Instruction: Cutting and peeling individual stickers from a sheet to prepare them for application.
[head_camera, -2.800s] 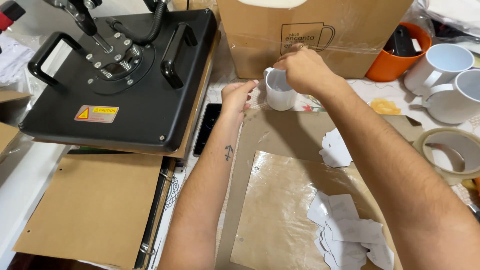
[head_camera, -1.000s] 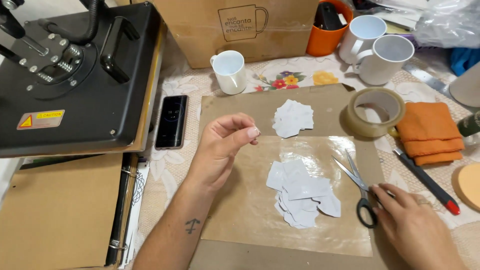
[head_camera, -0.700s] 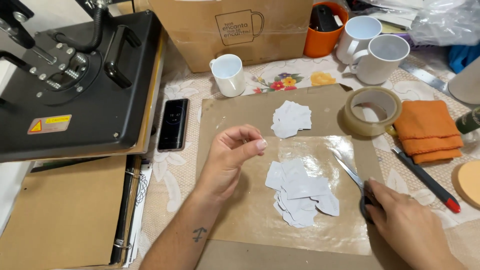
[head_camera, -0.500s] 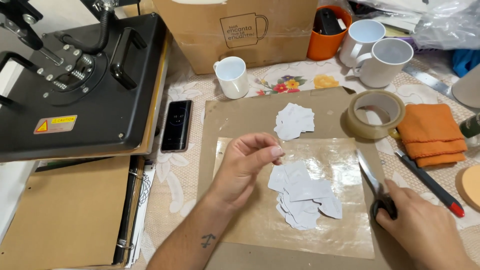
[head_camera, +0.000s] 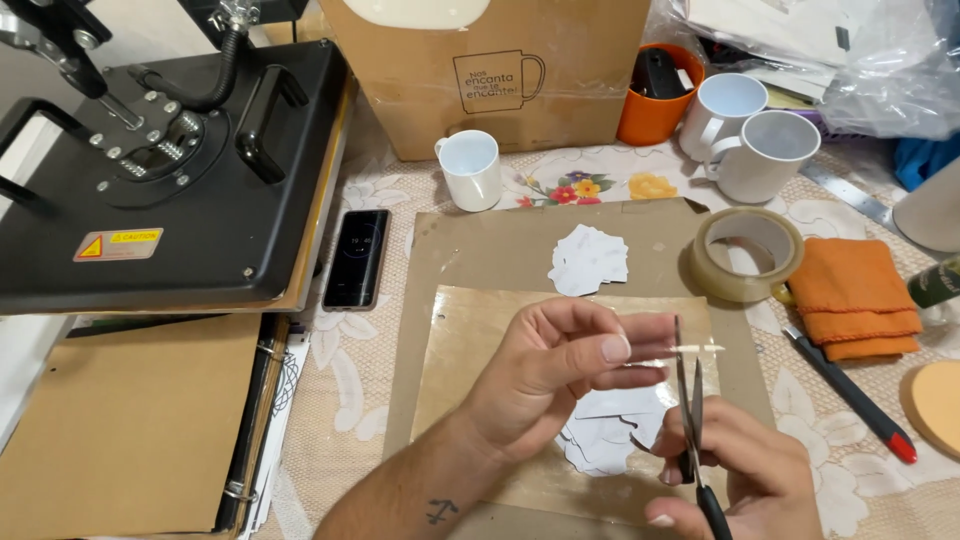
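Now tape strip (head_camera: 690, 349) btwn left hand (head_camera: 560, 370) grip & scissors (head_camera: 690, 400).

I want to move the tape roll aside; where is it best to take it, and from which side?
Judging by its pose, grip the tape roll from above, across its ring wall: it lies flat with the open hole up. Its left side looks freest; an orange cloth touches its right.

Black heat press (head_camera: 170, 170), white mugs (head_camera: 471, 168), orange cloth (head_camera: 852, 296), brown cardboard sheet (head_camera: 480, 250), floral cream tablecloth (head_camera: 350, 400), black-handled scissors (head_camera: 692, 420).
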